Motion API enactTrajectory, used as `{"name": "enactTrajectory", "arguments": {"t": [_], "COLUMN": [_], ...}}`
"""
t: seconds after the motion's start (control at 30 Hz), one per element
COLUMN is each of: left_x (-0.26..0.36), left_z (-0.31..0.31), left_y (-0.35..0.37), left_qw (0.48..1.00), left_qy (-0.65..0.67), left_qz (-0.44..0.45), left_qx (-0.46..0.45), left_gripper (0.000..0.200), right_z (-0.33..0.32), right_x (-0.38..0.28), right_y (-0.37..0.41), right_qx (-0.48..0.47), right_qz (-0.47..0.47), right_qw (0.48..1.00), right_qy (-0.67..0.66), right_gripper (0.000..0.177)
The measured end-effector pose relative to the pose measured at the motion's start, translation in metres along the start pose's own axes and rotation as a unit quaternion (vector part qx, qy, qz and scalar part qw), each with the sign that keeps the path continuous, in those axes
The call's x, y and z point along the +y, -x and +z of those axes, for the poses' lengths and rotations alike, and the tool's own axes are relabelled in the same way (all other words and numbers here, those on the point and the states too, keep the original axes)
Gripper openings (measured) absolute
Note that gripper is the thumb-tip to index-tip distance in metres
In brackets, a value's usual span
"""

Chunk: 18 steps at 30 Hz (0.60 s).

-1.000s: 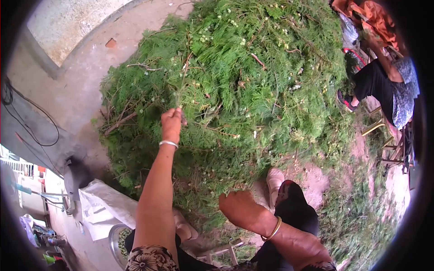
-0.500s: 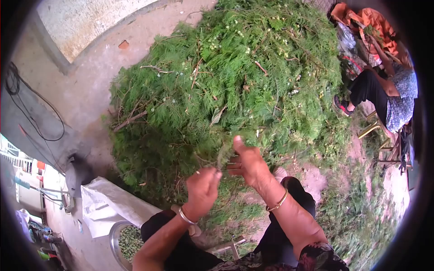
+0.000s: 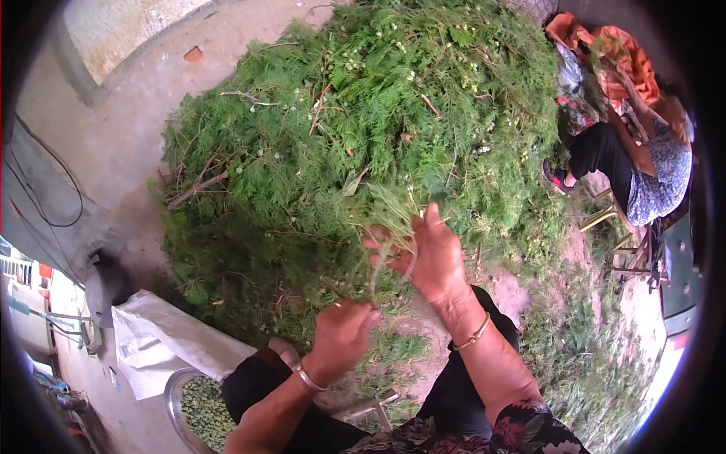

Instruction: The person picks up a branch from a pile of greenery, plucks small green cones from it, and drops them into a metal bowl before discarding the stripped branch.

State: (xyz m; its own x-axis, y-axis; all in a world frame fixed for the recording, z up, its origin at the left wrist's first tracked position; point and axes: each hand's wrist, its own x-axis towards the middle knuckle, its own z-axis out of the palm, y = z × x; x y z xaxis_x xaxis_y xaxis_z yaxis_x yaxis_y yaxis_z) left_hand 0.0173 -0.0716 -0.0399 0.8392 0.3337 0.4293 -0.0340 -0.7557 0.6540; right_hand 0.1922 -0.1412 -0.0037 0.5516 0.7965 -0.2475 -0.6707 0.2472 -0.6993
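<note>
My left hand [image 3: 344, 337], with a silver bangle at its wrist, is closed in a pinch on the lower stem of a leafy green sprig [image 3: 387, 204]. The sprig points up and away, its fronds smeared by motion. Just right of it, my right hand [image 3: 437, 261], wearing a gold bangle, has its thumb raised and fingers spread, the fingertips overlapping the sprig's stems. Beyond both hands rises a large heap of cut green branches [image 3: 363, 113], with small pale cones among the foliage.
At lower left, a metal basin [image 3: 175, 401] holds many small green cones, beside a white sack [image 3: 166, 340]. Another person [image 3: 643, 166] sits at the right near orange cloth [image 3: 628, 57]. A black cable [image 3: 57, 174] hangs at the left. Loose greenery [image 3: 575, 356] litters the ground.
My right hand has turned and spread its fingers beside the sprig. My left hand has dropped slightly, and the sprig's fronds now fan out higher. The view has shifted a little.
</note>
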Motion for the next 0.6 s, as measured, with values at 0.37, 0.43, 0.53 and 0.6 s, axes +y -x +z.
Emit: {"name": "enactTrajectory", "arguments": {"t": [0.37,0.43,0.53,0.6], "left_x": [0.004,0.015,0.032,0.041], "left_z": [-0.05,-0.049,-0.046,-0.04], "left_y": [-0.04,-0.046,-0.056,-0.063], "left_qw": [0.89,0.92,0.959,0.968], "left_qy": [0.388,0.321,0.173,0.126], "left_qz": [-0.118,-0.107,-0.112,-0.099], "left_qx": [0.207,0.197,0.192,0.191], "left_gripper": [0.022,0.022,0.02,0.016], "right_z": [-0.026,-0.035,-0.03,-0.041], "right_x": [0.016,0.015,-0.007,-0.008], "right_y": [0.011,0.01,0.016,0.015], "right_qx": [0.151,0.18,0.229,0.167], "right_qz": [0.034,-0.231,-0.32,-0.252], "right_qw": [0.952,0.817,0.822,0.882], "right_qy": [0.263,0.497,0.411,0.362], "right_gripper": [0.034,0.035,0.037,0.05]}}
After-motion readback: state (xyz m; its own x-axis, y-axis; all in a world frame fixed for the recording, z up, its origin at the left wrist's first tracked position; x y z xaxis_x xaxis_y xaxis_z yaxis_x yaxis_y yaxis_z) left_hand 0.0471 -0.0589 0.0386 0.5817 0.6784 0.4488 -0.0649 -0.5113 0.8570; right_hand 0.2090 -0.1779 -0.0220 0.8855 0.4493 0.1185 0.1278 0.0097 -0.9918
